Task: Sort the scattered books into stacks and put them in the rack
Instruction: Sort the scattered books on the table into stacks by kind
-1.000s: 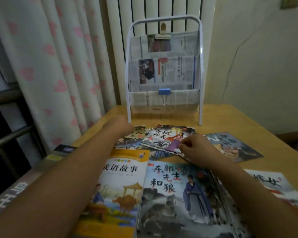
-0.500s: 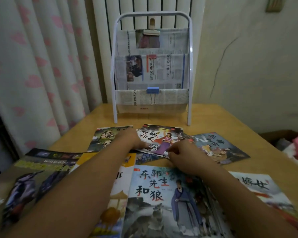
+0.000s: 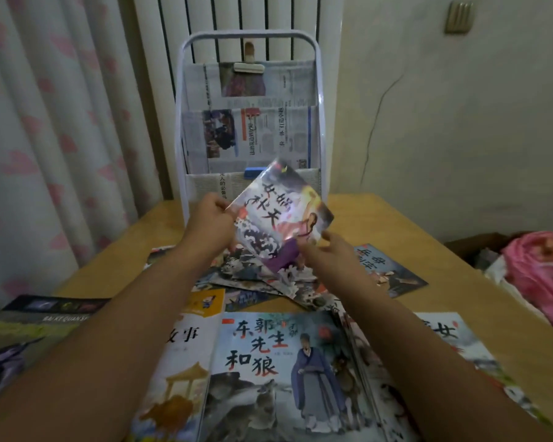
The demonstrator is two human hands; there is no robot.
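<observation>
Thin picture book now off the table, held tilted in the air in front of the rack's lowest pocket; half a second ago it lay flat on the scattered pile with both hands on it. Left hand grips its 9 o'clock edge, fingers curled round the cover. Right hand pinches its 5 o'clock corner, thumb on top

Meaning: one book lifted clear, so gathering has begun, but no stack is formed and nothing new sits in the rack

Loose books remain overlapped right under the lifted one. At 3 o'clock of that pile, a dark-cover book lies alone. Toward 6 o'clock, the large blue-robed-figure book overlaps the yellow book; bird-cover book at 8 o'clock. Table bare near the rack's foot. The rack pockets already hold newspapers
</observation>
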